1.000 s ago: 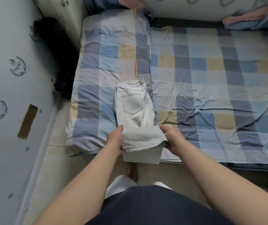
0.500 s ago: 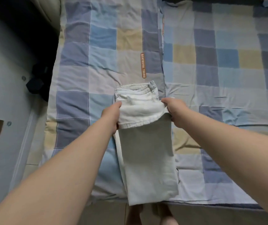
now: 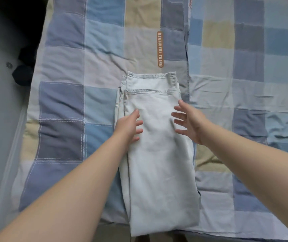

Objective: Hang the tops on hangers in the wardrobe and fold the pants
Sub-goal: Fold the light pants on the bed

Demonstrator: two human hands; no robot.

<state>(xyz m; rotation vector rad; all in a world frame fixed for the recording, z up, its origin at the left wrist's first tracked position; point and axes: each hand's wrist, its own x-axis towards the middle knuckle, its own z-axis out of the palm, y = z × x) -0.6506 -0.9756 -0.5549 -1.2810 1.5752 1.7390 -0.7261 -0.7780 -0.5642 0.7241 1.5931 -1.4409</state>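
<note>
Now both hands have let go: left hand (image 3: 128,125) and right hand (image 3: 189,122) open, fingers spread over the pale pants (image 3: 159,154), folded double lengthwise-flat on the checked bed (image 3: 61,102), hem reaching waistband.

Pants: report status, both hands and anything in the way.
Left hand open, flat on pants. Right hand open at their right edge, no grip. Pants folded lengthwise on bed, hem over waistband. Nothing in the way.

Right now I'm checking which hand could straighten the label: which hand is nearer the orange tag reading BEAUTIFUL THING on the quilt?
Roughly equal. The right hand is below and right of the orange tag; the left hand is below and left.
</note>
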